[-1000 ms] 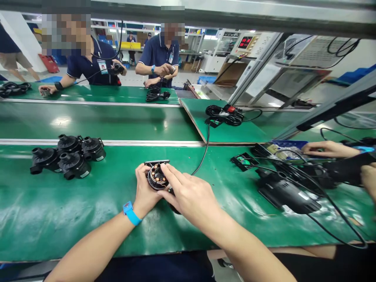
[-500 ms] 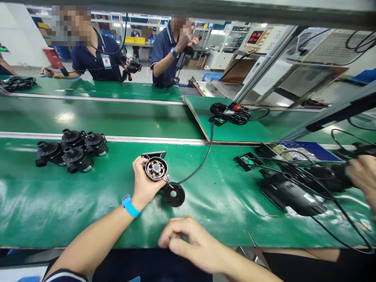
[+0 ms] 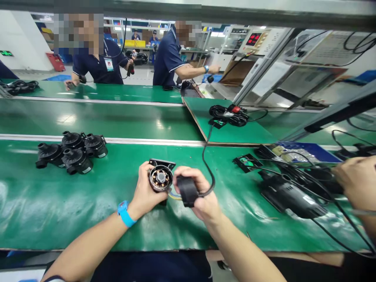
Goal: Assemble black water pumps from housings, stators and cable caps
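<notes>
Both arms [image 3: 243, 246] slant inward over the table [image 3: 117, 184]. The right hand [image 3: 208, 201] pinches the black cap [image 3: 188, 191] between thumb and fingers; just left, the left hand [image 3: 145, 194] curls its fingers around the motor housing [image 3: 161, 178], open end up. Farther, left of those fingers, sit four pumps [image 3: 76, 159].

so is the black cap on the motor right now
No, the cap is held beside the open motor, with wires showing between them.
</notes>
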`<state>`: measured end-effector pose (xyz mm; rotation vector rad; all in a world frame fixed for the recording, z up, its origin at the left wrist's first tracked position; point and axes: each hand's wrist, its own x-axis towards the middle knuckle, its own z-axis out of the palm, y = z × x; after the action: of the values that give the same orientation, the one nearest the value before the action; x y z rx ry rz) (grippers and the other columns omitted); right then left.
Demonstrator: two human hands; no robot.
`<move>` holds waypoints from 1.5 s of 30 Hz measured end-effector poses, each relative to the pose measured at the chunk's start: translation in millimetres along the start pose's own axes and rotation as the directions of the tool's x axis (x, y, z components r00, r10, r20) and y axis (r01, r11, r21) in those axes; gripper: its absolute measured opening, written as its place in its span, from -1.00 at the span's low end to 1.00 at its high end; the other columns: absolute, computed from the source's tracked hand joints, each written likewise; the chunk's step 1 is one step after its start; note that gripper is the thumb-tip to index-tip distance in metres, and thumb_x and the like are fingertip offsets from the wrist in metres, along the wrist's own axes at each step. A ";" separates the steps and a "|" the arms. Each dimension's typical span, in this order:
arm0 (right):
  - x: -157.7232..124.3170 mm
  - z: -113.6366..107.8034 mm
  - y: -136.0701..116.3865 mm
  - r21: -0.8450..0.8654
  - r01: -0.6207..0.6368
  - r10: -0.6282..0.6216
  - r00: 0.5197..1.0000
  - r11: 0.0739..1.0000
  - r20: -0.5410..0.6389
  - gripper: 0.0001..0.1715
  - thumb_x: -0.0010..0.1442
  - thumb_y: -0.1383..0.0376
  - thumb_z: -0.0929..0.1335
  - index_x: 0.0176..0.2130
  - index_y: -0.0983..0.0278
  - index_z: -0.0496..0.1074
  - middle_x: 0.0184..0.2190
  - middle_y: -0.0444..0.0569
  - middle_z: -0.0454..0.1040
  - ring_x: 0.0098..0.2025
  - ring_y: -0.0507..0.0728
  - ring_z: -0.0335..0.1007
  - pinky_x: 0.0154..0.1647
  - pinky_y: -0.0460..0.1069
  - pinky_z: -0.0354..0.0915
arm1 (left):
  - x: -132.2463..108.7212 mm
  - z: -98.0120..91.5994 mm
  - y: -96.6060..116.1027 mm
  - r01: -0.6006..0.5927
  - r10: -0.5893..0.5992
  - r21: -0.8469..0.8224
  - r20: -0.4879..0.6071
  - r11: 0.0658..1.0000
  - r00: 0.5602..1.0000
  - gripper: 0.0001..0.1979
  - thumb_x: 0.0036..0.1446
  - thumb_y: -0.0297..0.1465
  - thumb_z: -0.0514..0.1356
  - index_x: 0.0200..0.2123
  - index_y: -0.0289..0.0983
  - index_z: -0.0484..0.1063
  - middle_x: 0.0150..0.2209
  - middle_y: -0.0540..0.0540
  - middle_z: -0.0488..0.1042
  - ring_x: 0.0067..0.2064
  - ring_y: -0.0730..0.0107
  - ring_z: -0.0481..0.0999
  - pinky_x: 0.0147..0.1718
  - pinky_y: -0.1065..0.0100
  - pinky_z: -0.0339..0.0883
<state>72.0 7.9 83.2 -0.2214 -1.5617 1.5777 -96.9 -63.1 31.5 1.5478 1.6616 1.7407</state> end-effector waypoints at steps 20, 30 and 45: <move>40.2 -1.1 -30.4 -0.514 0.306 -0.196 0.946 0.801 0.258 -0.01 0.04 -0.09 0.57 0.28 0.11 0.21 0.07 0.04 0.43 0.07 0.23 0.43 0.10 0.12 0.39 | 4.5 -11.2 -1.8 -0.301 0.262 0.137 0.247 0.944 0.933 -0.57 0.19 -0.30 0.29 0.11 -0.11 0.30 0.14 -0.22 0.28 0.17 0.06 0.36 0.11 -0.01 0.39; 34.2 -10.1 7.3 -0.608 0.084 -0.166 0.983 0.790 -0.080 -0.31 0.04 0.25 0.54 0.10 0.17 0.28 0.07 0.06 0.37 0.06 0.25 0.42 0.08 0.14 0.38 | 3.2 -12.6 10.6 -0.320 0.237 0.241 0.318 0.916 0.918 -0.72 0.18 -0.31 0.34 -0.17 -0.18 0.27 0.07 -0.24 0.19 0.15 0.07 0.33 0.01 0.06 0.46; 43.5 -37.4 4.2 -0.484 0.023 0.140 0.944 0.875 0.298 -0.17 0.16 0.27 0.49 0.32 0.21 0.21 0.24 0.07 0.38 0.27 0.26 0.30 0.33 0.19 0.18 | 7.4 -15.5 5.7 -0.328 0.314 0.006 0.268 0.945 0.911 -0.87 0.12 -0.37 0.40 -0.26 -0.16 0.52 0.16 -0.17 0.24 0.16 0.11 0.45 0.09 0.04 0.47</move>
<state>69.1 64.7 91.4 -0.2931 -2.2234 1.2852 -109.7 -67.5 43.5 2.0726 1.3911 1.5544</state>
